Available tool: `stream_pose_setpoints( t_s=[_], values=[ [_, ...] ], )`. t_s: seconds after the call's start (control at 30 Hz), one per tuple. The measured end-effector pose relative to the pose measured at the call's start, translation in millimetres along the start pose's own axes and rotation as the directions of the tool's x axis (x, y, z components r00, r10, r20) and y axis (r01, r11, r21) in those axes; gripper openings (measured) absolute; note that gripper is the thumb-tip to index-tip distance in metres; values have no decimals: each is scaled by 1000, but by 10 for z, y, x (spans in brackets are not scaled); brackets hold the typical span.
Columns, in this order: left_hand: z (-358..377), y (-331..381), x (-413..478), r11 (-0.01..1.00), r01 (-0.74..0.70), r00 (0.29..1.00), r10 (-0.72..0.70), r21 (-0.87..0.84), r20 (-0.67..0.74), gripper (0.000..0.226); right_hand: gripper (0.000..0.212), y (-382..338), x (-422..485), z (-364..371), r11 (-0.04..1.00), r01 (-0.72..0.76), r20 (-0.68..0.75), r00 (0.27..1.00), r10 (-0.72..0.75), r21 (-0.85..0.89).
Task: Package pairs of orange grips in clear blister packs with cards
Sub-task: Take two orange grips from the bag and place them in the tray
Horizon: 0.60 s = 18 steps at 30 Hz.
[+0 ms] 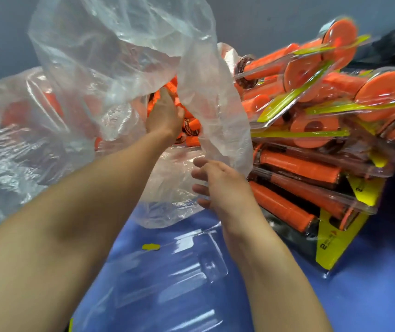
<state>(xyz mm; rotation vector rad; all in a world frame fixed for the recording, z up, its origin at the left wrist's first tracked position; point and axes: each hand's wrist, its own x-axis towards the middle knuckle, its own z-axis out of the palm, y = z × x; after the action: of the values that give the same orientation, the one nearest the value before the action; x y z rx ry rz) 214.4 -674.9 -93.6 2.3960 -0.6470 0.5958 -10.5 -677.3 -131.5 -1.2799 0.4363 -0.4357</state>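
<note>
Nearest, below both hands, an empty clear blister pack lies on the blue bench — not filled yet. Left hand reaches deep into the big clear bag, among the loose orange grips; whether it has hold of one, nobody could tell. Right hand is wide, fingers spread, just beside the bag's edge. Right of that hand sits a big pile of finished packs — grips with yellow cards. Many look done; this pack needs two grips and a card.
</note>
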Motion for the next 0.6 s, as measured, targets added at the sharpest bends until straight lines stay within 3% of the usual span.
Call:
stream_pose_setpoints(
  t_s=[0.13, 0.23, 0.33, 0.47, 0.53, 0.6],
  values=[
    [-598, 178, -466, 949, -209, 978, 207, -238, -36, 25, 22, -59, -144, 173, 995, 90, -66, 994, -92, -33],
    [-1128, 152, -911, 900, -324, 945, 322, -291, -56, 22, 21, -90, -275, 256, 948, 250, -217, 932, -291, -197],
    [-1691, 77, -1371, 859, -403, 913, 401, -317, -74, 20, 40, -162, -471, 366, 823, 417, -97, 869, -486, -387],
    [-2331, -71, -1887, 829, -451, 872, 489, -331, 36, 25, 25, -229, -817, 699, 739, 633, 209, 774, -598, -231],
    [-2586, -232, -2125, 831, -409, 898, 439, -378, -5, 30, 26, -214, -970, 855, 790, 611, 244, 775, -583, -55],
    [-2777, -470, -2406, 842, -304, 950, 303, -446, -76, 27, 35, -156, -1085, 987, 869, 459, 241, 837, -492, 183]
  ],
)
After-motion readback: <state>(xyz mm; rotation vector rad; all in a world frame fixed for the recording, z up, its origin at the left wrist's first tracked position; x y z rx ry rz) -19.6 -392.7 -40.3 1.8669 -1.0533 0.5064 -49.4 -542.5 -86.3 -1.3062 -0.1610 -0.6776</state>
